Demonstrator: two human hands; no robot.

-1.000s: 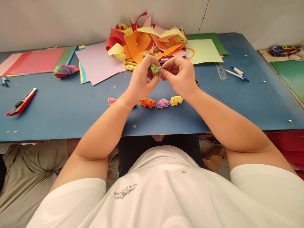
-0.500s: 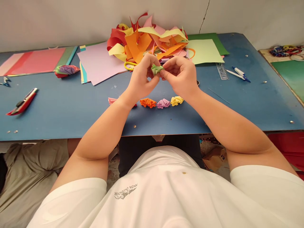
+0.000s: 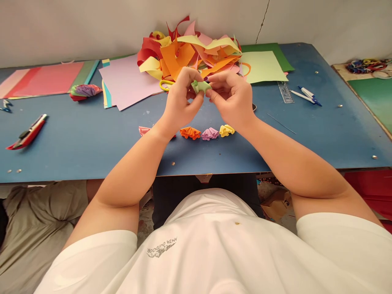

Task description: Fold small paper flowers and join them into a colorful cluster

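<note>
A small light green folded paper piece [image 3: 201, 86] is held up above the table between both hands. My left hand [image 3: 183, 96] pinches it from the left, and my right hand [image 3: 232, 94] grips its right end with thumb and fingertips. Below the hands, fan-shaped paper pieces lie in a row: an orange one [image 3: 190, 132], a purple one [image 3: 210, 133] and a yellow one [image 3: 226, 130]. A pink piece [image 3: 143, 130] shows partly behind my left forearm, with a bit of red beside it.
Paper scraps [image 3: 183, 53] are heaped against the wall, with yellow-handled scissors [image 3: 165, 84] by them. A red utility knife [image 3: 27, 132] and a multicoloured paper piece [image 3: 85, 92] lie left. Pens [image 3: 306, 96], a clear ruler [image 3: 285, 92] and a needle-like rod [image 3: 281, 123] lie right.
The green paper piece has turned in my fingers, so its pleats now face left and a smoother side shows. Both hands stay in nearly the same place.
</note>
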